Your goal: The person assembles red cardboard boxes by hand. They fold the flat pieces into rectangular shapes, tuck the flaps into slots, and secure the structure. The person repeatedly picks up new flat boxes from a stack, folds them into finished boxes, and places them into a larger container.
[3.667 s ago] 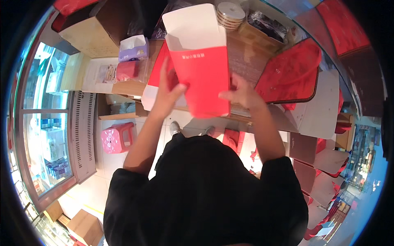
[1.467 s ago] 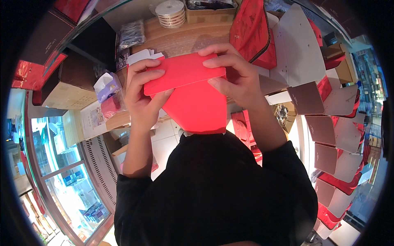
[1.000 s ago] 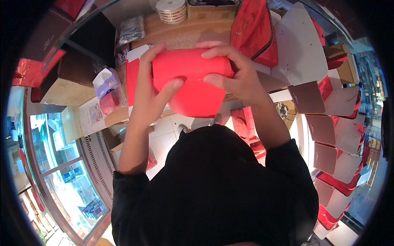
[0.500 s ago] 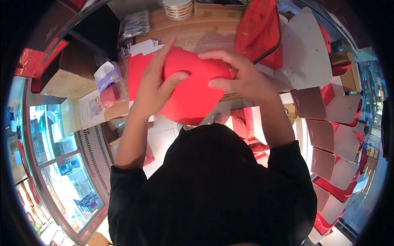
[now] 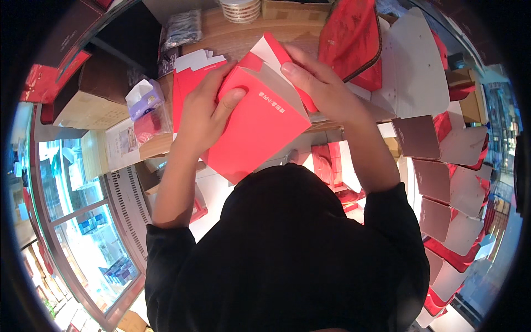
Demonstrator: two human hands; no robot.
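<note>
My left hand (image 5: 202, 119) and right hand (image 5: 321, 88) both grip the red folding cardboard box (image 5: 260, 124), tilted, forearms raised above the wooden desk (image 5: 232, 39).

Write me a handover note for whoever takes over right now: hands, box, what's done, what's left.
Left hand: grips the left side of the red box, thumb on its front face.
Right hand: on the box's top right, fingers at the open flaps.
Box: held up over the wooden counter, body folded into shape, top not closed.
Nearby: flat red blanks behind the left hand, folded boxes stacked at right.
Done: box body formed.
Left: likely tuck the top flaps shut and set it with the others.
</note>
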